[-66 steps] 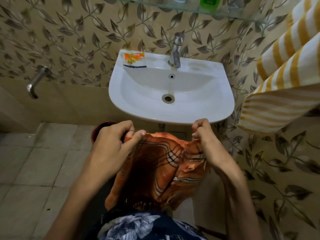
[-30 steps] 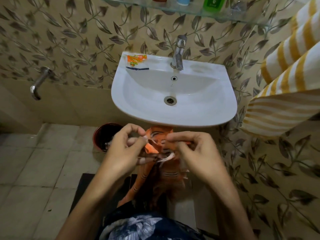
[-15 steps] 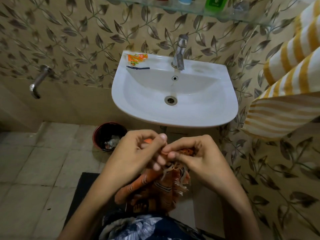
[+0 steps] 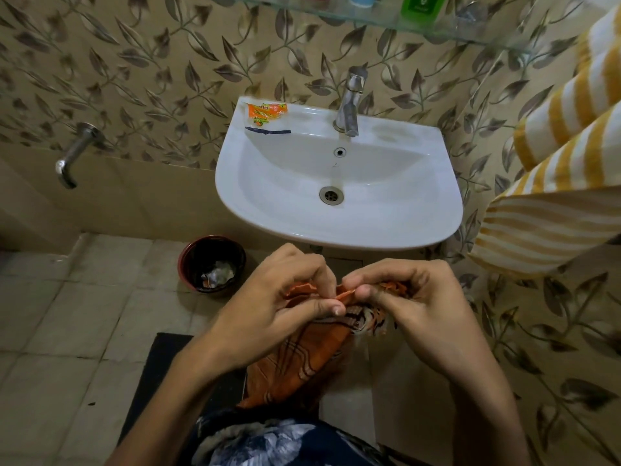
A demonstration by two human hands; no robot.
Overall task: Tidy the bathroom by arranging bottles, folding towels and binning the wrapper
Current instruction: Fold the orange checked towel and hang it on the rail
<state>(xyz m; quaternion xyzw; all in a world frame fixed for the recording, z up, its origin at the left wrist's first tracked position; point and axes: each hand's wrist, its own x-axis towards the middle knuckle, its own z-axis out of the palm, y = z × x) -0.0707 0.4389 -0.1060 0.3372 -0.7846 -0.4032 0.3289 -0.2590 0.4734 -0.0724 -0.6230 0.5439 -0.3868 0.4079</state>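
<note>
Grip, two bare hands: left hand [image 4: 285, 297] and right hand [image 4: 410, 297], fingertips pinched together on the top edge of an orange towel [image 4: 302, 361], the two pinches almost touching, held in the air below the front rim of the washbasin [image 4: 339, 230]. Towel: thin woven cloth, orange with dark and pale line pattern, frayed fringe under the right hand; the rest hangs limp in loose folds toward the person's lap. Risk, judged: the cloth is soft and bunched, so corners may be mismatched and the fold come out crooked; a light fingertip pinch could let an edge slip and the hanging part drop toward the floor mat [image 4: 161, 381]. Wrapper [image 4: 267, 113]: crinkled orange plastic sachet, flat, at the basin's back-left corner, not yet binned. Bin [image 4: 211, 264]: small round, red-rimmed, dark inside, scraps within, on the tiled floor left of the basin. Striped towel [image 4: 554, 183]: yellow-and-white terry, hanging at right. Bottles [image 4: 420, 6]: on the glass shelf, bases only visible.
</note>
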